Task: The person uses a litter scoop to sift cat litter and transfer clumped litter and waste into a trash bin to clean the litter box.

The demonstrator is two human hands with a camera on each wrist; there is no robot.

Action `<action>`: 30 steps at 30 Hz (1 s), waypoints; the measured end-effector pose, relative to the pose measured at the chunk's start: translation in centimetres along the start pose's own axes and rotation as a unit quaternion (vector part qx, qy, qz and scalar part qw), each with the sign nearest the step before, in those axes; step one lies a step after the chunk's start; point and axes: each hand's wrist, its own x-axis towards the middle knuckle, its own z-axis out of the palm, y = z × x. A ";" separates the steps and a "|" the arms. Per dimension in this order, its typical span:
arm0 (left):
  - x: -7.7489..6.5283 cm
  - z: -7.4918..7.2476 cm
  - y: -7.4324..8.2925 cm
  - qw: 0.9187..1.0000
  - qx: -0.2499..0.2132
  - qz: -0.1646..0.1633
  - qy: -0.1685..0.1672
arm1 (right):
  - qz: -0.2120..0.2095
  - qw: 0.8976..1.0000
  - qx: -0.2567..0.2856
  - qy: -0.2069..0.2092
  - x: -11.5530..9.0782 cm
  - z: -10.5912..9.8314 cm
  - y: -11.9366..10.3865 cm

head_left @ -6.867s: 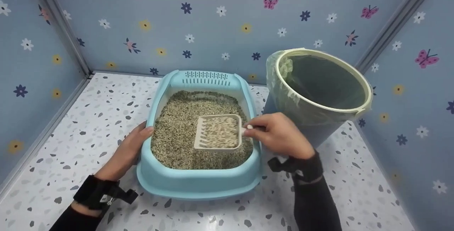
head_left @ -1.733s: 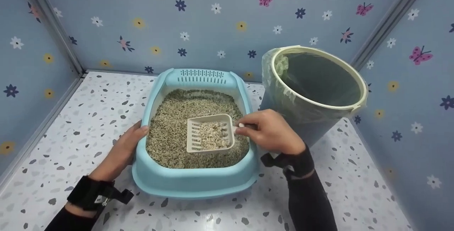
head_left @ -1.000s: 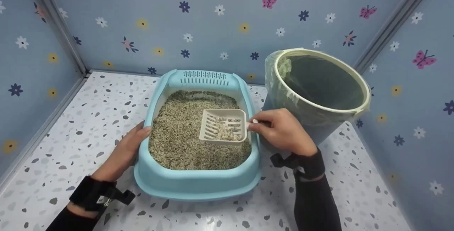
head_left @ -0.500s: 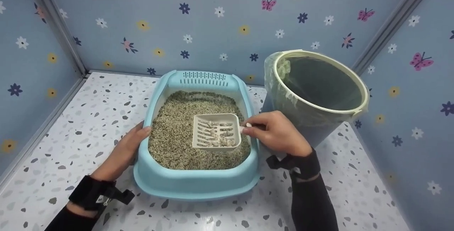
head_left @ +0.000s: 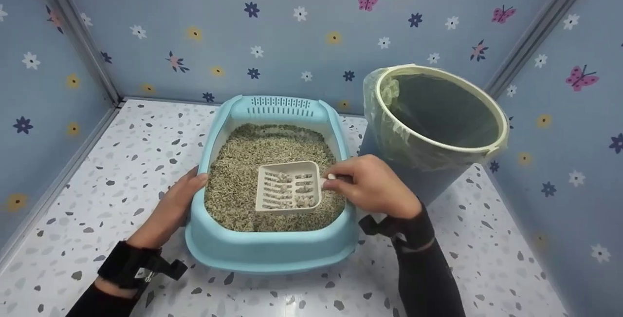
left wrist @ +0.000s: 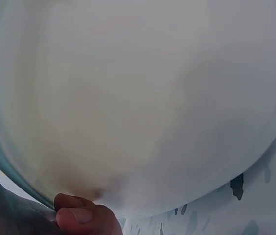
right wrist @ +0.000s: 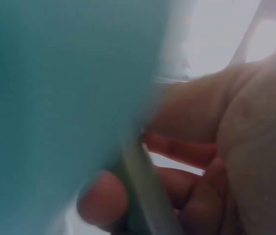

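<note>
A pale slotted litter scoop (head_left: 289, 188) is held level over the litter in a light-blue litter box (head_left: 267, 249). My right hand (head_left: 375, 185) pinches its short handle between thumb and fingers. Small pale clumps lie along the scoop's slots, and sandy grey-brown litter (head_left: 248, 151) fills the box. My left hand (head_left: 170, 205) grips the box's left rim, thumb on top, its other fingers mostly hidden behind the wall. In the left wrist view, fingertips (left wrist: 86, 218) show under the edge of the box's pale underside (left wrist: 128, 98). Blue box wall (right wrist: 64, 98) covers much of the right wrist view.
A tall bin (head_left: 418, 176) with a cream rim and a translucent liner stands just behind and right of the litter box. Blue panels (head_left: 292, 29) with flowers and butterflies enclose the back and sides. The speckled white surface (head_left: 121, 161) lies under everything.
The heap of litter in the scoop has dwindled to a few clumps. The scoop has swung right, then back left and slightly nearer. My left hand has stayed on the rim.
</note>
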 end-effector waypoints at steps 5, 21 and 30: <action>-0.1 0.0 -0.2 1.000 -0.002 0.001 0.003 | 0.039 0.998 -0.031 0.032 -1.0 -1.0 0.3; 0.1 0.2 -0.4 1.000 0.000 0.000 0.002 | 0.015 1.000 0.016 -0.001 -0.6 -0.9 0.8; 0.0 0.1 -0.3 1.000 -0.011 0.001 -0.007 | 0.004 1.000 -0.003 0.025 -0.6 -0.7 1.0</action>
